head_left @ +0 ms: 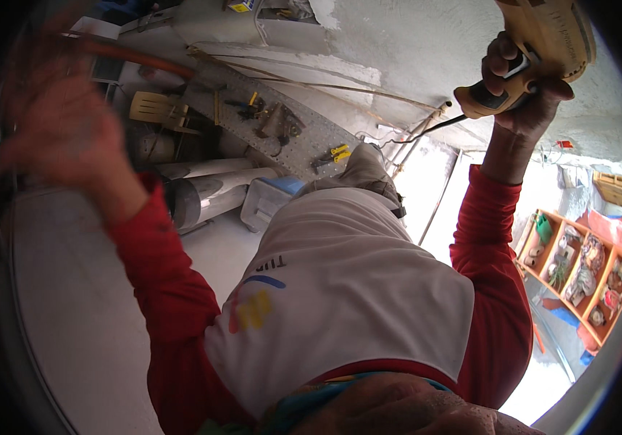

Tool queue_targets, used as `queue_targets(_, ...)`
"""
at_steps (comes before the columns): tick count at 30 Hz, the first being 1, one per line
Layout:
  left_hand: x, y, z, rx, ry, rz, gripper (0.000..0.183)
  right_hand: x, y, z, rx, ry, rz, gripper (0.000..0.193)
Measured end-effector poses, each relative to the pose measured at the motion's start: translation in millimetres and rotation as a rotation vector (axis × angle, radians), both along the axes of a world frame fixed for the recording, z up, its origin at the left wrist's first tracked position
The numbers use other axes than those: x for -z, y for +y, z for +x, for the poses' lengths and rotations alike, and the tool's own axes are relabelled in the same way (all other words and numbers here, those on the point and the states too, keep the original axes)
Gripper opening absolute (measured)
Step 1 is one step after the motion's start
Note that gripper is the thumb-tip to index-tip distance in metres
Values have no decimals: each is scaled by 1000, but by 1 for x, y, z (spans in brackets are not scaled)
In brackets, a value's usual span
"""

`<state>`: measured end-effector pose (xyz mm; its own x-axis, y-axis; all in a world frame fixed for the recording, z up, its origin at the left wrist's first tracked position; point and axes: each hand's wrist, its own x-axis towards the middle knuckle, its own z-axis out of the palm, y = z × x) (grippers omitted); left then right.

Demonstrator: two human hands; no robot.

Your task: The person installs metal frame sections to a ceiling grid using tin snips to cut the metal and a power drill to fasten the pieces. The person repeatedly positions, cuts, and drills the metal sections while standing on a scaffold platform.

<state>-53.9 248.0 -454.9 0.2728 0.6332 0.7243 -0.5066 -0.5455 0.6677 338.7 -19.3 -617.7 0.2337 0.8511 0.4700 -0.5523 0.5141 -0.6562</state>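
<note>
My right hand (519, 98), raised at the upper right, wraps round the pistol grip of a yellow corded power tool (551, 36). The tool's front end runs out of the picture, so its exact kind is hidden. From the base of its grip a black cord (437, 129) hangs down toward the plank. At the upper left my left hand (72, 138) is lifted and blurred by motion. Its fingers look spread, with nothing visible in them.
Below me a perforated metal plank (209, 94) carries yellow-handled tools (332, 156) and other hand tools. Large grey pipes (209, 196) and a clear plastic bin (261, 203) lie beside it. A rough wall (412, 58) rises beyond; orange shelving (579, 279) stands at right.
</note>
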Motion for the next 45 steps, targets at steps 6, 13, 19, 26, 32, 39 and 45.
queue_targets(6,244,-68,151,758,698,135,91,14,56,-5,-174,72,75,108)
queue_targets(13,380,-24,154,636,969,7,18,-4,31,27,115,212,-71,92)
queue_targets(19,471,33,83,289,1138,287,14,23,-9,58,80,186,-38,87)
queue_targets(26,518,-3,35,173,1307,-12,17,108,-63,53,268,299,-281,78)
queue_targets(32,481,-49,-5,177,1240,-264,12,200,-55,24,181,350,-725,83)
queue_targets(39,447,-96,-70,83,1323,-760,33,360,43,-15,154,280,-1297,53)
queue_targets(45,529,-151,-89,-26,773,-1848,39,568,155,-53,-232,127,-1507,46)
